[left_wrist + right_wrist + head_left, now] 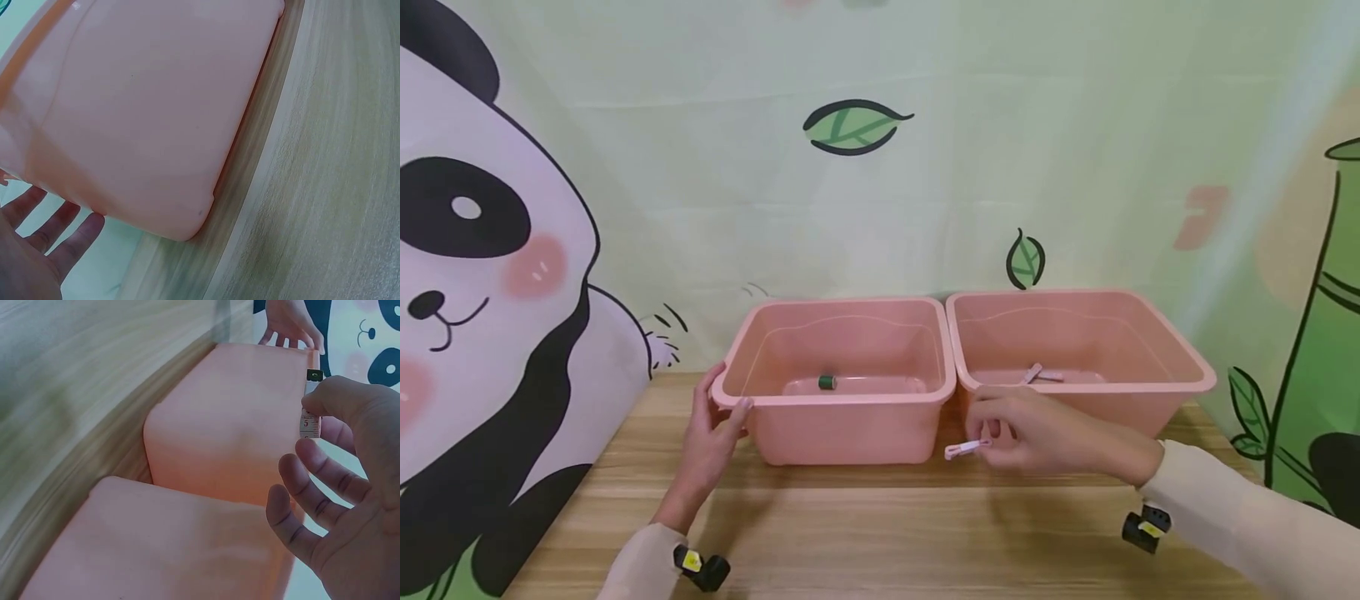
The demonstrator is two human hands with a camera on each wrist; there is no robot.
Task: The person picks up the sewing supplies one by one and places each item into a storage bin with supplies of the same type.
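My left hand (709,429) holds the front left corner of the left pink tub (842,429), its thumb at the front rim and its fingers along the side. In the left wrist view the fingertips (94,225) touch the tub's wall. My right hand (1037,429) pinches a folded white and pink tape measure (964,448) between thumb and index finger, in front of the gap between the tubs. Printed numbers and a metal end show on the tape in the right wrist view; the other fingers are spread loosely.
Right of the left tub stands a second pink tub (1150,387), holding a few small pale strips (1033,372). A small dark green cylinder (827,382) lies in the left tub. Both tubs stand on a wooden table (865,533) before a printed panda curtain (700,167).
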